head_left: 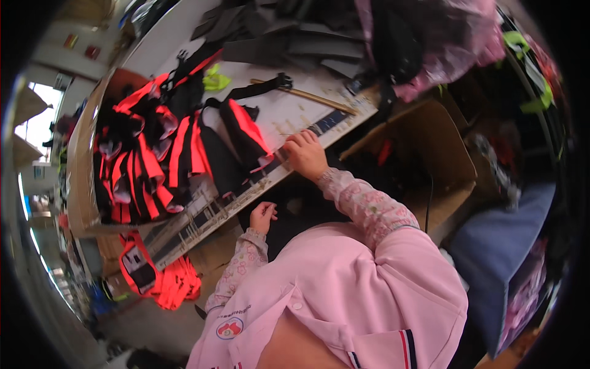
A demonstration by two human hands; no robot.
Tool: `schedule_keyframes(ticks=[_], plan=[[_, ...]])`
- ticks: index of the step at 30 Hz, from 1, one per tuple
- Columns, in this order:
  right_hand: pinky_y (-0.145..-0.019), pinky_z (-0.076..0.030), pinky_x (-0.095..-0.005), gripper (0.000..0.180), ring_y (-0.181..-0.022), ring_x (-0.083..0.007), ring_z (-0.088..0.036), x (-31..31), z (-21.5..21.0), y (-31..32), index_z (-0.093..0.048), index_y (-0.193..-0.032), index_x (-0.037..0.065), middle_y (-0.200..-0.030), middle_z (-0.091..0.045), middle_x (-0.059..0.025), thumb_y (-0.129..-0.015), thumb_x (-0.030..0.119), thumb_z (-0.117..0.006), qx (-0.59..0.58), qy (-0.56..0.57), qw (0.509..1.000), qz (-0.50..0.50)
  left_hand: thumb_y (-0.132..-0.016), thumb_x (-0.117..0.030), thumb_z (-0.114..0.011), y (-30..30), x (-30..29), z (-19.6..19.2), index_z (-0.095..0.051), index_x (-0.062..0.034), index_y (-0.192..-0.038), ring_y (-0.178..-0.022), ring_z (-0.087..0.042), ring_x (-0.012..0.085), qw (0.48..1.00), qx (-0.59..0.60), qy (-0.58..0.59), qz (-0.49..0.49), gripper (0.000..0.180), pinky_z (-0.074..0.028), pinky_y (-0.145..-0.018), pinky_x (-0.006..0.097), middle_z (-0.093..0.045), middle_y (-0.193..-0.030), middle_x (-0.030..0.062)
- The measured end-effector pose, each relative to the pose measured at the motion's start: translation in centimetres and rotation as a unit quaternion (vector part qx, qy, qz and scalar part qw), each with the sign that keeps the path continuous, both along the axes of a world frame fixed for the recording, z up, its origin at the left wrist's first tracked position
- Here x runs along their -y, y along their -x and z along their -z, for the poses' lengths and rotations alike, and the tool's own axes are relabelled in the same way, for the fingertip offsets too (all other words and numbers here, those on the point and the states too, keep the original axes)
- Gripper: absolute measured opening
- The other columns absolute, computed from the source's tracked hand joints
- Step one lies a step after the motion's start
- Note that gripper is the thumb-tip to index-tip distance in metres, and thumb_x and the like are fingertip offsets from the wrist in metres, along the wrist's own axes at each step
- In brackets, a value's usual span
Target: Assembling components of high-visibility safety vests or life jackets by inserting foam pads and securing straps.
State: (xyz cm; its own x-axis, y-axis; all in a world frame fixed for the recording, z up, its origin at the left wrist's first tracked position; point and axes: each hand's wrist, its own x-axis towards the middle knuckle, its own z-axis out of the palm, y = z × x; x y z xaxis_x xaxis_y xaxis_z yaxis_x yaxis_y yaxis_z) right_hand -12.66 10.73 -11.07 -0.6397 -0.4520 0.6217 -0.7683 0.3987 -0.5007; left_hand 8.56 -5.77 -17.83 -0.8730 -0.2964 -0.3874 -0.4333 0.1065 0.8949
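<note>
While our right hand [306,154] bends its fingers at the near edge of the table [307,79], our left hand [263,217] curls below; we cannot tell either's grip. Black-and-orange strips [179,150] lie on the table's left.

Black-and-coral strips [179,150]; pink shirt [338,270], paler sleeves [369,203] (pink-flowered).

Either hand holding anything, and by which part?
Nothing shows in the left hand; whether the right hand, at the white table edge, holds anything cannot be told.
</note>
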Motion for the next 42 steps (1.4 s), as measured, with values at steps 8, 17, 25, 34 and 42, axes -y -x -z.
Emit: schedule_keyframes(ticks=[8, 17, 25, 34, 42], plan=[[-0.089, -0.038, -0.0398, 0.018, -0.09, -0.0296, -0.051, 0.7, -0.2, 0.2, -0.057, -0.084, 0.008, -0.09, -0.056, -0.0082, -0.066, 0.003, -0.055, 0.066, -0.009, 0.997, -0.026, -0.087, -0.02, -0.055, 1.2, 0.9, -7.2, -0.057, -0.0023, -0.094, -0.055, -0.053, 0.0077, 0.993, 0.03, -0.091, -0.073, 0.019, -0.045, -0.051, 0.021, -0.057, -0.077, 0.0033], [-0.079, -0.045, -0.0402, 0.045, -0.095, -0.0368, -0.053, 5.0, -6.7, -0.7, -0.053, -0.114, 0.01, -0.102, -0.055, -0.0126, -0.07, 0.004, -0.058, 0.174, -0.024, 0.979, -0.106, -0.075, -0.018, -0.068, 5.9, 1.9, -8.8, -0.037, -0.0045, -0.122, -0.054, -0.054, 0.0126, 0.96, -0.095, 0.246, -0.091, 0.057, -0.045, -0.055, 0.028, -0.056, -0.081, 0.0083], [-0.075, -0.046, -0.0336, 0.039, -0.083, -0.0322, -0.058, 8.6, -9.8, 2.2, -0.057, -0.106, 0.005, -0.091, -0.059, -0.0177, -0.072, -0.009, -0.044, 0.154, 0.122, 0.967, -0.161, -0.085, -0.024, -0.06, 9.5, 1.3, -12.1, -0.029, -0.0109, -0.129, -0.062, -0.06, 0.0161, 0.951, -0.154, -0.216, -0.158, 0.056, -0.049, -0.051, 0.027, -0.056, -0.094, 0.0088], [-0.09, -0.04, -0.0358, 0.039, -0.1, -0.0309, -0.052, 5.8, -13.4, -1.6, -0.051, -0.111, -0.001, -0.104, -0.054, -0.0156, -0.073, -0.006, -0.043, -0.023, 0.211, 0.966, -0.147, -0.073, -0.011, -0.071, 11.3, -1.7, -20.2, -0.027, -0.0025, -0.133, -0.111, -0.044, 0.0161, 0.889, -0.424, -0.155, -0.076, 0.075, -0.038, -0.092, 0.029, -0.047, -0.119, 0.0088], [-0.074, -0.043, -0.0341, 0.033, -0.086, -0.029, -0.054, 1.3, -0.7, -3.7, -0.052, -0.103, 0.0, -0.094, -0.055, -0.0146, -0.07, -0.003, -0.052, 0.209, -0.03, 0.969, -0.132, -0.076, -0.026, -0.067, 6.4, -4.8, -10.1, -0.034, -0.0158, -0.129, -0.086, -0.058, 0.0197, 0.932, -0.113, -0.319, -0.132, 0.063, -0.05, -0.071, 0.038, -0.056, -0.103, 0.0069]])
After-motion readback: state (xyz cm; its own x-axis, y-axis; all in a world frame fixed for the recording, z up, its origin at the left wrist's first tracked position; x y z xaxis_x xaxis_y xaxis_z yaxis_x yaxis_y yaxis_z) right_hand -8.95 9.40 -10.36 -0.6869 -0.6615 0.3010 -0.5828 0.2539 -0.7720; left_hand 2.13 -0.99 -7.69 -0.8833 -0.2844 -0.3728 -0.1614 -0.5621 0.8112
